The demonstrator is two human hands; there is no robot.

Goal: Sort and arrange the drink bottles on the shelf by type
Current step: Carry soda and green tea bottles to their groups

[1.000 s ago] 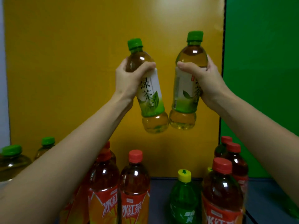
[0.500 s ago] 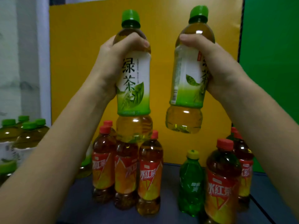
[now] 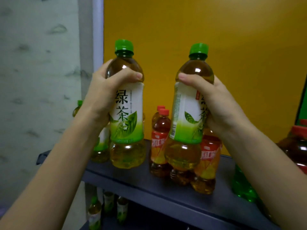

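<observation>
Left hand is wrapped round the left green tea bottle at 9 o'clock of centre, base low over the dark shelf, can't tell if it's touching. Right hand grips the right green tea bottle at 3 o'clock, slightly tilted, in front of the red tea bottles.

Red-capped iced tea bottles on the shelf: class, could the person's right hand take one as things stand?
Probably not yet. The right hand grips a green tea bottle, held right in front of the red-capped iced tea bottles. It would likely need to set that down on the shelf first.
</observation>
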